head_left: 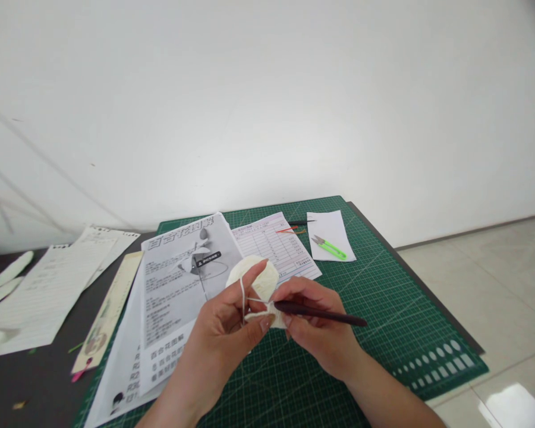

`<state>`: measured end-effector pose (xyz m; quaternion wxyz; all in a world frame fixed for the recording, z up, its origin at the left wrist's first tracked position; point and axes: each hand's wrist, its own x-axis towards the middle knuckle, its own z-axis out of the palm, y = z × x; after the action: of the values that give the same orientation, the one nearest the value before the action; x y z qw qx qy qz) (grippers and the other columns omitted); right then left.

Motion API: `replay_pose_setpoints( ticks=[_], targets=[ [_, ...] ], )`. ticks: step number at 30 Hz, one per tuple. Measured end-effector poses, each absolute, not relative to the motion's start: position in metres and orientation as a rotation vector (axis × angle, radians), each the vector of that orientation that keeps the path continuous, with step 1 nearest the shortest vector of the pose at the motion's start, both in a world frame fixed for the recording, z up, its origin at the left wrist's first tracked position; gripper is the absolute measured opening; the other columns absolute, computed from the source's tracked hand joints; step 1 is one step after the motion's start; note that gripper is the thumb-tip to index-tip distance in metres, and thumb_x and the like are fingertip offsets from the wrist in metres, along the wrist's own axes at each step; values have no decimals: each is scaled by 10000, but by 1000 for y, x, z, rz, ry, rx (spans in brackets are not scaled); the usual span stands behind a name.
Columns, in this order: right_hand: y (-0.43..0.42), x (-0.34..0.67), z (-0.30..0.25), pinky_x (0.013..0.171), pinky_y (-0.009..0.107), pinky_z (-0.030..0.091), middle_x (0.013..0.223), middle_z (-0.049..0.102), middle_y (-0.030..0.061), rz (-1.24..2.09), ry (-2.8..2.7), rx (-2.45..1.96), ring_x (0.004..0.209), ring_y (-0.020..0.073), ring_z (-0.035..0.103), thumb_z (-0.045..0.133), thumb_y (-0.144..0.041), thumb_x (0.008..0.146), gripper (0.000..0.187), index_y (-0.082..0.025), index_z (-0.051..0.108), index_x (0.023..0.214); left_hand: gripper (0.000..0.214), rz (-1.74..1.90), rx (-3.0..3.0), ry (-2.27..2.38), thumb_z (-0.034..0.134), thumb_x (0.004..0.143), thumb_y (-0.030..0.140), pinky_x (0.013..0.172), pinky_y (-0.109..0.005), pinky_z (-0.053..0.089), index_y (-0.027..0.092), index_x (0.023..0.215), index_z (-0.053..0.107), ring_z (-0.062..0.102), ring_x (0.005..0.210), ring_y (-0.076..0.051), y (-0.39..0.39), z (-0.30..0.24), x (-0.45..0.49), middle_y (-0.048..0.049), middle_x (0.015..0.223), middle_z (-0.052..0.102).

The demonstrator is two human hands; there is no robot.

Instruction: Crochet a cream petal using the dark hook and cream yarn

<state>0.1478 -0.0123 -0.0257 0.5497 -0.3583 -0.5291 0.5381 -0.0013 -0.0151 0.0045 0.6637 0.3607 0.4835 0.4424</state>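
Note:
My left hand (225, 333) pinches a small piece of white crochet work (277, 320) between thumb and fingers. White yarn (243, 291) loops over its raised index finger. My right hand (318, 324) is closed on a dark-handled crochet hook (325, 312), whose tip meets the crochet work. The right fingertips also touch the edge of the piece. Behind the hands sits a round ball of cream yarn (264, 279), partly covered by the left index finger. Fingers hide much of the crochet work.
Under everything lies a green cutting mat (383, 315). Printed pattern sheets (164, 297) lie left, with a form (303, 255) behind. Green thread snips (332, 246) rest on white paper (339, 223). A ruler (111, 309), handwritten sheets (57, 285) and white crocheted pieces (13, 268) are further left.

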Motion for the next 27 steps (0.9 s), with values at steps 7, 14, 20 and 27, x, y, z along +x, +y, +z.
replay_pose_setpoints(
  ticks=[7,14,20,27],
  targets=[
    [-12,148,-26,445,197,407,726,633,-20,1293,-1250,-843,528,92,531,587,-72,700,213,-223,650,837,614,993,859,1110,766,667,211,674,-261,405,251,1256,599,565,737,-153,-15,5,-2,17,721,614],
    [-12,148,-26,458,193,414,714,628,-23,1278,-1254,-841,526,87,523,586,-57,691,230,-222,656,835,571,1014,844,1111,768,672,208,581,-220,348,278,1220,625,509,653,-108,-15,6,0,37,694,585],
    [-12,148,-27,417,178,392,735,636,-11,1282,-1267,-847,518,85,520,585,-65,704,227,-219,657,853,597,1010,858,1126,776,656,205,564,-221,346,259,1230,619,495,624,-105,-15,6,-1,33,689,583],
    [-13,148,-26,446,190,418,735,639,-18,1287,-1263,-843,533,91,540,585,-66,701,229,-224,656,851,573,1008,862,1108,765,668,219,570,-231,359,266,1222,625,534,673,-128,-15,5,-1,28,705,585]
  ],
)
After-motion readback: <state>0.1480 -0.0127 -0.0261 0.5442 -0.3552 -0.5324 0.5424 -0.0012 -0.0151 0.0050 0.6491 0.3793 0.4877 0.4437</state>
